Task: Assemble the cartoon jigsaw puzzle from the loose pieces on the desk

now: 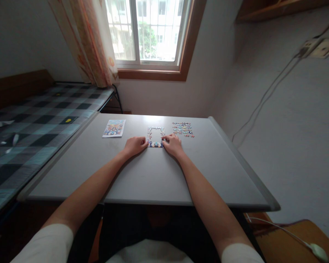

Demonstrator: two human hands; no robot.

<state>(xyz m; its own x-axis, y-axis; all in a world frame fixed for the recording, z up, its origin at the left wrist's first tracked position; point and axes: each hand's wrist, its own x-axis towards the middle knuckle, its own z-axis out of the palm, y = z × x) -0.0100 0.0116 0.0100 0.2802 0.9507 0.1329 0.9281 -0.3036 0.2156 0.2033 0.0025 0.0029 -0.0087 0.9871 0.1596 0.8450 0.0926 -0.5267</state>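
The puzzle frame [155, 145] lies flat on the grey table [153, 175], well away from the near edge; it is a narrow rectangle of joined coloured pieces, and inside it the table surface shows; only the border is built.

The left hand [135, 145] rests on the table at the lower left corner of the frame; its fingers are bent inward in a loose curl and the fingertips touch the frame's corner; I cannot tell if a piece is held under them. The right hand [173, 144] rests at the lower right corner of the frame; its fingers are stretched more flat and lie on the right side of the frame; whether it pinches a piece is also not possible to see. Both forearms are bare and come from short white sleeves.

To the right of the frame, a little beyond it, a group of loose pieces [183, 129] is spread on the table, apart from the frame. To the left of the frame, well apart, lies a picture card [114, 128] with a colourful print. Further left of the frame, beside the table, stands a bed with a checked cover [38, 120]; behind the frame, on the wall, is a window [148, 29] with a patterned curtain [90, 44] at its left side.
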